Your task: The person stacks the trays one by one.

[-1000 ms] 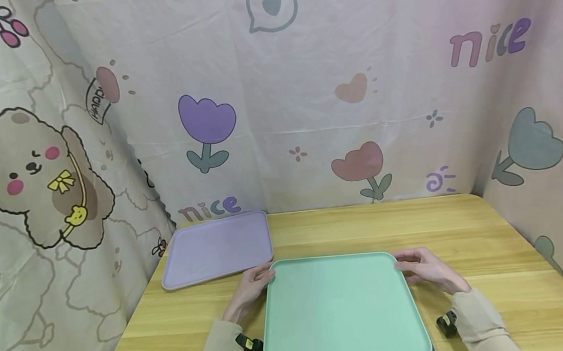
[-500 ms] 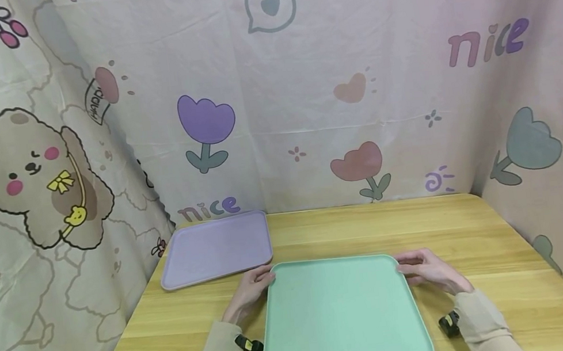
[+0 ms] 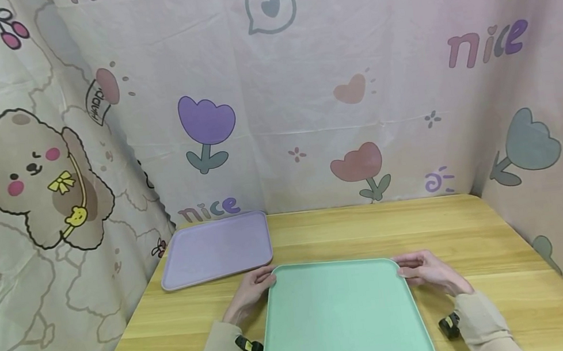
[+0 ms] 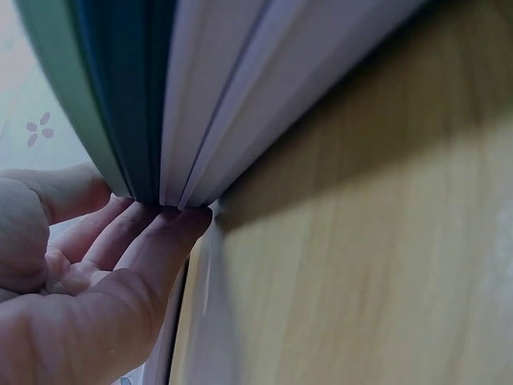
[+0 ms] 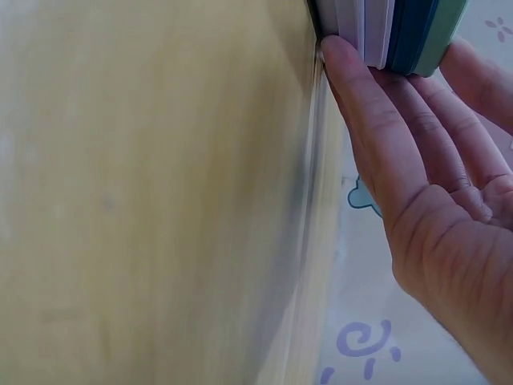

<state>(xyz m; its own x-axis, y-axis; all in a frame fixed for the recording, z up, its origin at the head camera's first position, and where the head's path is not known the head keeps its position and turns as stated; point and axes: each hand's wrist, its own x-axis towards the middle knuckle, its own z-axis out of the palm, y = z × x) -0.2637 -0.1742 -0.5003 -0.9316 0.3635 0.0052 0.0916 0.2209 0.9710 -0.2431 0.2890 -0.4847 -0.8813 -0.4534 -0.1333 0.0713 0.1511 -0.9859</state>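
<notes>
A stack of several trays lies on the table in front of me, topped by a mint-green tray [image 3: 347, 316]. Below it, a dark teal tray [image 4: 132, 96] and pale lavender trays [image 4: 216, 96] show edge-on in the left wrist view. My left hand [image 3: 248, 296] touches the stack's far left corner, its nearly straight fingers along the tray edges and the thumb at the green rim. At the far right corner, my right hand [image 3: 430, 272] rests likewise, long fingers against the edges and thumb by the green rim. Palms stay off the trays.
A separate lavender tray [image 3: 217, 249] lies at the table's back left, just behind my left hand. The wooden table [image 3: 371, 226] ends at a printed curtain [image 3: 297, 81] behind and at both sides. Both wrists carry small black cameras.
The green tray has slid slightly toward me, covering more of the dark edge beneath its front. Both hands stay at the far corners, the right having shifted slightly toward me.
</notes>
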